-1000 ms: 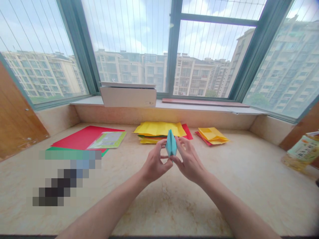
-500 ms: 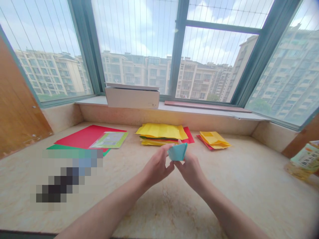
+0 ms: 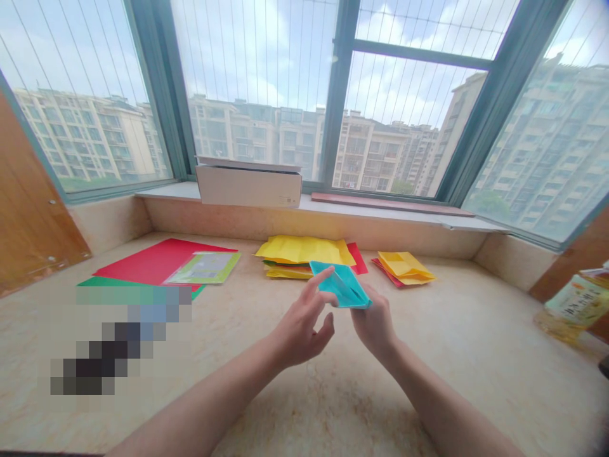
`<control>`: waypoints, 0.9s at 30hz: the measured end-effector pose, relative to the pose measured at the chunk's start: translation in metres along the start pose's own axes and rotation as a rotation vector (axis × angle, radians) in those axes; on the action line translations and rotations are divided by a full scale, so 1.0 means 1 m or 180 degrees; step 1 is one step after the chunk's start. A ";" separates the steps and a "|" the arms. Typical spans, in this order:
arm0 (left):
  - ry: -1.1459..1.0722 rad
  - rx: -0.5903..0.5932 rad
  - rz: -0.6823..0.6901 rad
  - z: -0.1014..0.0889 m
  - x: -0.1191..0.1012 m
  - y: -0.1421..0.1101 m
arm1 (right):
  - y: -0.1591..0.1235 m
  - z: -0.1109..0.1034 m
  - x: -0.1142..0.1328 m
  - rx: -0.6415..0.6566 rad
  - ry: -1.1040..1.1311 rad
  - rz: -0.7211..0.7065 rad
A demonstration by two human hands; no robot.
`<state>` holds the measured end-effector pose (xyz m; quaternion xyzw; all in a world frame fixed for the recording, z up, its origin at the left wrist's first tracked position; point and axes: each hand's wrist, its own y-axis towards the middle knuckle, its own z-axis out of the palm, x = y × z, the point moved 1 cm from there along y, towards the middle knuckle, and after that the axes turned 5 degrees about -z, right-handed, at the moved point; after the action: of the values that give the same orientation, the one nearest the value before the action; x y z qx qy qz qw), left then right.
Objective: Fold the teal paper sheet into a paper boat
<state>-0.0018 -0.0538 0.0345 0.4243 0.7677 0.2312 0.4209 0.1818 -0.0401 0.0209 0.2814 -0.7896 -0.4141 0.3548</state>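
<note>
Far left on the tabletop [image 3: 476, 343]: one red sheet [image 3: 157, 261] lying on one green sheet [image 3: 95, 281], with one pale green leaflet [image 3: 205, 267] on top; a blurred patch hides the area in front of them. On the window ledge behind: one white cardboard box [image 3: 248, 184], lid on, contents hidden. Centre: one stack of yellow papers [image 3: 304, 251] over a red sheet; nothing lies between it and the hands. Left hand [image 3: 299, 330]: fingers loose, index fingertip touching the folded blue paper [image 3: 340, 285]. Right hand [image 3: 375, 324]: grasping that paper from beneath, above the tabletop. Further right: one small yellow folded pile [image 3: 406, 265]; far right, one bottle [image 3: 573, 304].
</note>
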 end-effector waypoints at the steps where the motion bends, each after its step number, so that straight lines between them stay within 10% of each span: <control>1: 0.0099 -0.0065 0.0012 0.001 -0.001 0.000 | 0.001 -0.003 -0.001 -0.0089 -0.0087 -0.0084; 10: 0.0168 -0.0123 0.0053 -0.005 0.005 0.004 | -0.002 -0.004 -0.005 -0.0061 -0.0422 -0.0994; 27: -0.0392 0.0144 -0.0241 -0.023 0.004 0.003 | 0.000 -0.008 -0.009 0.0566 0.0388 -0.0414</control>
<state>-0.0207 -0.0488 0.0476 0.4178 0.7608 0.1712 0.4661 0.1931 -0.0369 0.0209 0.3871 -0.7802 -0.3468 0.3482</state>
